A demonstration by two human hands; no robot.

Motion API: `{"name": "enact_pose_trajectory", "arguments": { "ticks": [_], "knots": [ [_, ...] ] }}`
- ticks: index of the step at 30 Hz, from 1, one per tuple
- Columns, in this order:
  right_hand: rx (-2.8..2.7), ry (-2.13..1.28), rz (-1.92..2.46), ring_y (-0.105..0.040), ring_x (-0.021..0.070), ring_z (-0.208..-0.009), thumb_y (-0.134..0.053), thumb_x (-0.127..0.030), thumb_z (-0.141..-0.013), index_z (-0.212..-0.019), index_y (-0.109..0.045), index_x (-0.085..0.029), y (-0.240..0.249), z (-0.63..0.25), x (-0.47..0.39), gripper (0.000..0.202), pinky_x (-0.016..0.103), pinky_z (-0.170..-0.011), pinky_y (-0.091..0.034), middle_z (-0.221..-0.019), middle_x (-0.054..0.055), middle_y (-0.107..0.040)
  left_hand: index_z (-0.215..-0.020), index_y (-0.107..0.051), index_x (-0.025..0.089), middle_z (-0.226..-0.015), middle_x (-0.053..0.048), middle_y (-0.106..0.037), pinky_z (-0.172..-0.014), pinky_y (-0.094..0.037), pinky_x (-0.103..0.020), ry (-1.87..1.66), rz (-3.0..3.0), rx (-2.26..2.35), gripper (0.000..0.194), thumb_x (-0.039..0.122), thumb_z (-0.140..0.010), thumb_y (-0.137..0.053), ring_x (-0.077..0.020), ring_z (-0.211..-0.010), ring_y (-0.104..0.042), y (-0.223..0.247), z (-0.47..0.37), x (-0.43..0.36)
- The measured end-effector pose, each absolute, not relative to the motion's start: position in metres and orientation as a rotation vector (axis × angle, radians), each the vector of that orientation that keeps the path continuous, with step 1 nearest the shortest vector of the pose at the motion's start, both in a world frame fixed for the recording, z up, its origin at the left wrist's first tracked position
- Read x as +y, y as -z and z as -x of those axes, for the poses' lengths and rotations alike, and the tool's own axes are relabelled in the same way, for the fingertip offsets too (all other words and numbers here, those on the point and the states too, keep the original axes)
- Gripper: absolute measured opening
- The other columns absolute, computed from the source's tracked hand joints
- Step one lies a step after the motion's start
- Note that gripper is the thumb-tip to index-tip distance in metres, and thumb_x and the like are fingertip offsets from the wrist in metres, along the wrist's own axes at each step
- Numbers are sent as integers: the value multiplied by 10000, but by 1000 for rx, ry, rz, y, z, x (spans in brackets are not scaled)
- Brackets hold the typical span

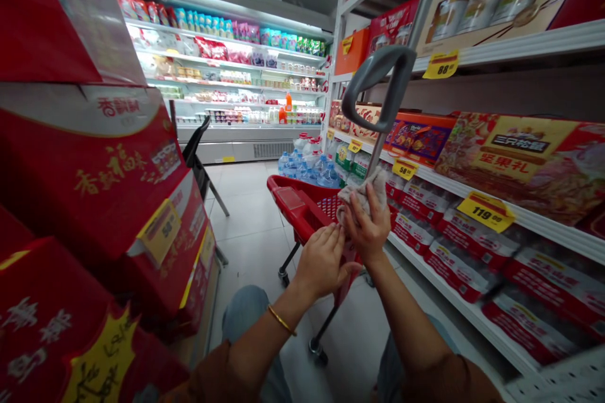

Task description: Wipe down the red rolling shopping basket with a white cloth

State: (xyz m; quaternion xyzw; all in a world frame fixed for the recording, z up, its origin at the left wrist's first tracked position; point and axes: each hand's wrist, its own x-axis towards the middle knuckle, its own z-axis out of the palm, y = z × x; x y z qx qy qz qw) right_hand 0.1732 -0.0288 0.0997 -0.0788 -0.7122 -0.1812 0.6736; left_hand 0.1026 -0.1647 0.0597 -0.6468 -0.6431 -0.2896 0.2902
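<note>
A red wheeled shopping basket (pixel 302 217) stands in front of my knees, with a grey loop handle (pixel 352 97) on a tall metal pole. My right hand (pixel 371 223) is closed around a crumpled, light grey cloth (pixel 366 192). It presses the cloth against the basket's near rim, by the foot of the pole. Just left of it, my left hand (pixel 321 258) lies on the rim, fingers stretched out flat and thumb apart. Its fingertips come close to the cloth. The surface beneath both hands is hidden.
Stacked red gift boxes (pixel 89 170) rise at the left, and a black folding chair (pixel 198 157) stands behind them. At the right runs a white shelf (pixel 534 201) with boxed goods and bottle packs. Water bottles (pixel 307 167) and a lit refrigerated display (pixel 236 75) are farther back.
</note>
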Motion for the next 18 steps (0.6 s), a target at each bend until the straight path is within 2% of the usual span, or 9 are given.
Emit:
{"name": "enact_pose_trajectory", "arguments": {
  "ticks": [9,18],
  "knots": [
    [-1667,290,137,-635,284,-1156,-671,-175,-870,-1444,-452,-305,-70,-181,-35,628,395,-837,-544,-1505,118,-445,-1245,-611,-10,-1260,-241,-638,-1027,-466,-496,808,1735,-1667,788,658,-956,-310,-349,-1220,-580,-60,-102,-167],
    [-1730,200,158,-636,286,-1151,-681,-191,-865,-1386,-528,-298,-56,-191,-38,554,404,-825,-556,-1479,132,-477,-1273,-593,3,-1262,-239,-635,-1032,-457,-503,805,1759,-1670,766,650,-953,-337,-345,-1225,-570,-57,-101,-169]
  ]
}}
